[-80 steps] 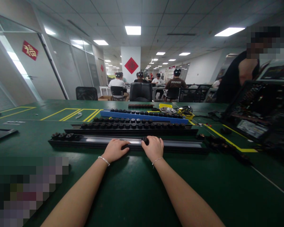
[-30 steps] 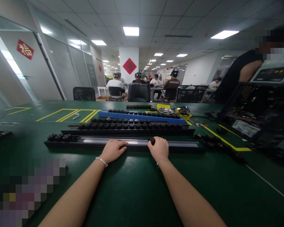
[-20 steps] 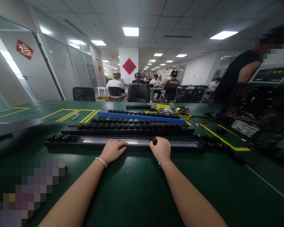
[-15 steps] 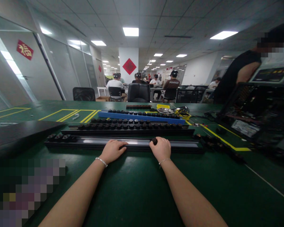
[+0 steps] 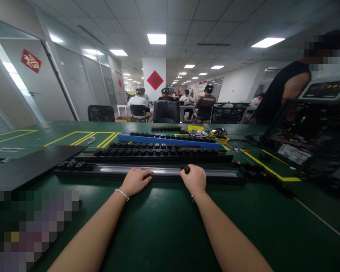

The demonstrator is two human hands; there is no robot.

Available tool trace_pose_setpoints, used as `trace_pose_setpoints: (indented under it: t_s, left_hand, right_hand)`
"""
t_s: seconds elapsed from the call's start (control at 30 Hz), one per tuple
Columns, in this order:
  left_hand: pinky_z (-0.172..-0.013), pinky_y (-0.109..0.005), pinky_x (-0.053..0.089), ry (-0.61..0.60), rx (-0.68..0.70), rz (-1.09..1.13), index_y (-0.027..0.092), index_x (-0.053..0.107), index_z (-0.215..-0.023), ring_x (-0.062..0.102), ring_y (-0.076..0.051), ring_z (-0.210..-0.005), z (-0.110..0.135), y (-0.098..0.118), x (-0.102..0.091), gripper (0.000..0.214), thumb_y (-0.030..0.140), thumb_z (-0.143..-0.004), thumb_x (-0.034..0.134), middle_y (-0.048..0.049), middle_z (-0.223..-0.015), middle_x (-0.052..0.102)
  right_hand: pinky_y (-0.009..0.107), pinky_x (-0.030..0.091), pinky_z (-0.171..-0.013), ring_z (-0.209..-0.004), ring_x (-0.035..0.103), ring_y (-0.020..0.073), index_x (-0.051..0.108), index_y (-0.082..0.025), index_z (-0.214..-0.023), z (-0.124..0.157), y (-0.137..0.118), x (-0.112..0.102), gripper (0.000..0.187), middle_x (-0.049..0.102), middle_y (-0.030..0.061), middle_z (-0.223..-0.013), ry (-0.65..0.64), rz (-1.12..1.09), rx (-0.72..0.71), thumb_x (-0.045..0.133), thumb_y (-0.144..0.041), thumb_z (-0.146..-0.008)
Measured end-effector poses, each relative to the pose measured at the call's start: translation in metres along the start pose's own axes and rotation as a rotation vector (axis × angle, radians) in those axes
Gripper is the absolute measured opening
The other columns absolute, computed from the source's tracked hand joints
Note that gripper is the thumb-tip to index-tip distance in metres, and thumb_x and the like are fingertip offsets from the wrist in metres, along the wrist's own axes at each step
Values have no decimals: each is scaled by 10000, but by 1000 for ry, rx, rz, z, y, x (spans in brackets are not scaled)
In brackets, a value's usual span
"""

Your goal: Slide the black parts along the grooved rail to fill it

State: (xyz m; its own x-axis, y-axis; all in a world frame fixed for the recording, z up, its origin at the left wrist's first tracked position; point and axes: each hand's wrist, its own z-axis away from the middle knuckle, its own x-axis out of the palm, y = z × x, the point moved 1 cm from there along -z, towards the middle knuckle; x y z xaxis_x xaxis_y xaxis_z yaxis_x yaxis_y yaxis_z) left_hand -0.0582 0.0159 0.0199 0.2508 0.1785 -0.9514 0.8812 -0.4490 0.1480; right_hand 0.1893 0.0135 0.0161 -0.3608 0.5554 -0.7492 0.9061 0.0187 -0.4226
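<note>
A long black rail [image 5: 221, 174] with a shiny groove lies across the green table in front of me. My left hand [image 5: 135, 180] rests on its near edge, fingers curled over the rail. My right hand [image 5: 193, 177] is closed on a small black knob [image 5: 186, 169] that sits in the groove. A few more black knobs [image 5: 72, 164] stand at the rail's left end. Behind it lie a second black rail [image 5: 158, 152] full of knobs and a blue rail [image 5: 170, 139] with knobs.
A flat black panel [image 5: 28, 166] lies at the left. An open computer case [image 5: 308, 138] stands at the right, with a person in black behind it. Loose knobs [image 5: 257, 172] lie by a yellow line. A metal bowl [image 5: 197, 132] sits at the back. Seated people are far off.
My right hand has slid the knob to the right along the groove. The black panel has come into view at the left. My left hand has stayed put.
</note>
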Motion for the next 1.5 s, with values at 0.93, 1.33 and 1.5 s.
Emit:
trace_pose_setpoints:
  t_s: [0.93,1.33,1.5]
  left_hand:
    - [-864,-356,378,9,7,3,284,618,-1096,598,-199,-959,0,-3,3,342,401,-852,410,-9,-1052,681]
    - [-879,-359,375,13,5,18,288,621,-1094,595,-199,-974,0,-3,4,340,397,-848,412,-7,-1059,680]
    - [-872,-360,386,19,13,11,285,626,-1090,600,-205,-970,1,-2,3,341,391,-845,415,-9,-1056,680]
  right_hand:
    - [288,327,-749,-794,533,183,609,-181,-678,-2,2,1,187,636,57,-745,8,19,-10,491,-322,-710]
    - [274,354,-741,-812,504,195,601,-175,-678,-4,8,-1,170,618,68,-740,-4,-38,17,492,-302,-708]
    - [276,351,-727,-815,502,189,608,-179,-697,-7,11,-8,180,618,66,-764,-83,-13,-19,488,-310,-730]
